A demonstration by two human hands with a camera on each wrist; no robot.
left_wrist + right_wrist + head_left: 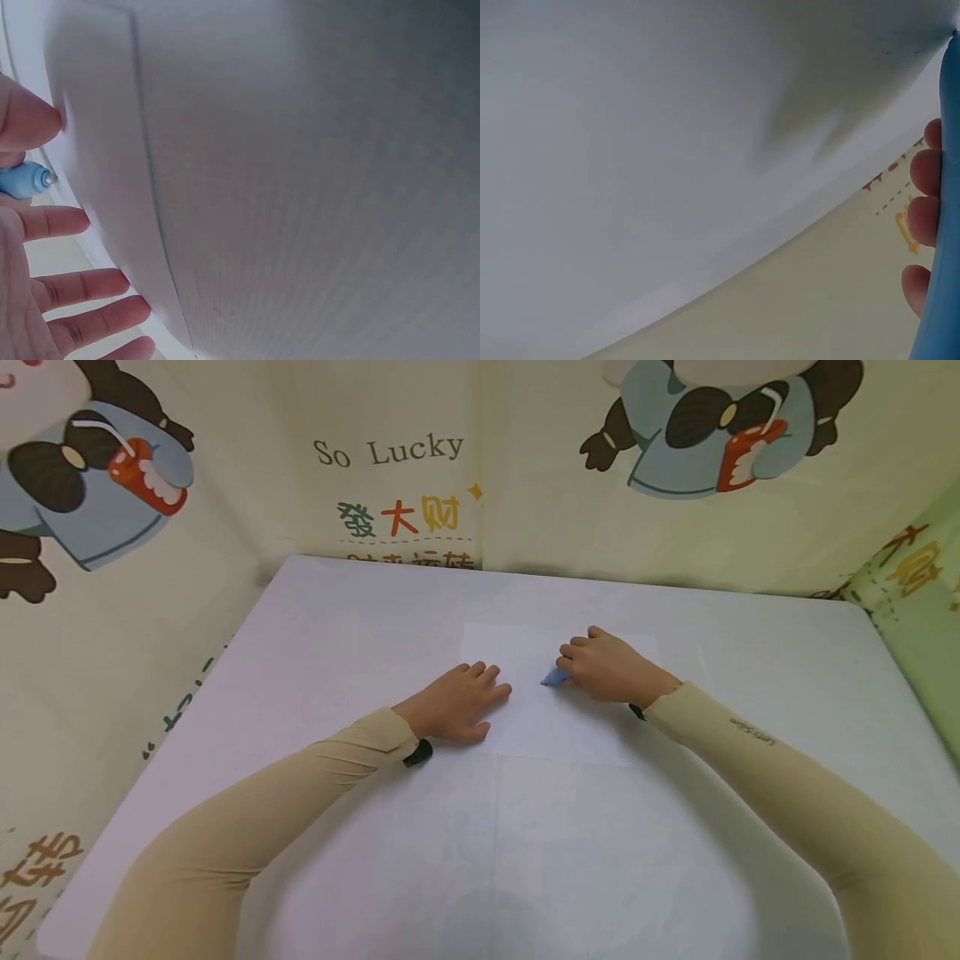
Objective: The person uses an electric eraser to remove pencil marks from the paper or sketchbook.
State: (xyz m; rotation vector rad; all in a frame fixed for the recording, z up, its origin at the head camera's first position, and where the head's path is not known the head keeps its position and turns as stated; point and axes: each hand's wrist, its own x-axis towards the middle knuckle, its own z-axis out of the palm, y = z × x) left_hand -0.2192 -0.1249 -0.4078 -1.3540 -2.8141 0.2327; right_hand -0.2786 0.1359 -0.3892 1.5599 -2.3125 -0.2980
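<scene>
The left hand (457, 702) lay flat on the left edge of the white paper sheet (558, 718), its fingers (90, 285) straight and spread, holding nothing and pressing the sheet to the white table (300, 635). The right hand (611, 667) was curled around a light-blue pen (553, 677), its fingers (924, 217) wrapped along the barrel; the tip pointed toward the left hand and sat at or just above the paper near the sheet's middle. Whether the tip touched the paper could not be told from the head view. The sheet lay at the table's centre, well apart from the printed fabric backdrop (397, 452) behind. Judged risks: the sheet was anchored on one side only, so a stroke pulling away from the left hand could probably slide or buckle the free right portion. The pen tip stood near the left fingertips, so a stroke toward them could mark the skin or nudge the hand off the edge. A steep tip angle with heavy pressure could likely snag or tear the thin sheet.
</scene>
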